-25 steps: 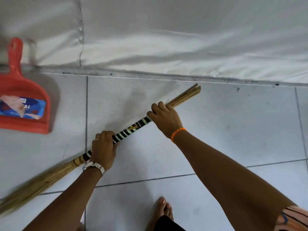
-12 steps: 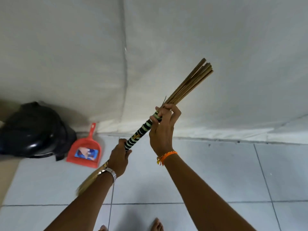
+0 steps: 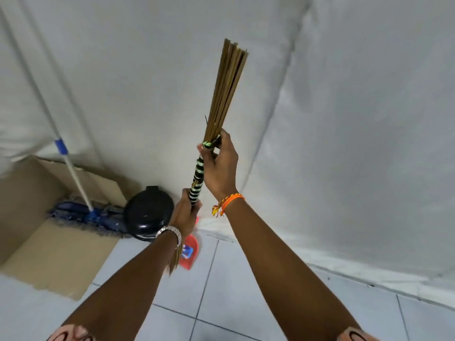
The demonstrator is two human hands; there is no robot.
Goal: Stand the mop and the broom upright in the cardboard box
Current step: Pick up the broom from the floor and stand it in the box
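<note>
I hold the stick broom (image 3: 227, 89) almost upright in the air, its cut stick ends pointing up and its brush end hanging down behind my left forearm. My right hand (image 3: 219, 166) grips the top of the black-and-white striped binding. My left hand (image 3: 184, 214) grips the same binding lower down. The cardboard box (image 3: 61, 257) stands open at the left. The mop (image 3: 86, 212) is inside it, its blue head on the box floor and its white handle leaning up to the left against the wall.
A black domed lid or bin (image 3: 147, 212) sits on the floor beside the box. A red dustpan (image 3: 188, 252) lies on the white tiles behind my left wrist. A white sheet (image 3: 344, 119) covers the wall ahead.
The broom has gone from lying on the floor to nearly vertical in both hands. My view has swung left, bringing the box and the mop into sight.
</note>
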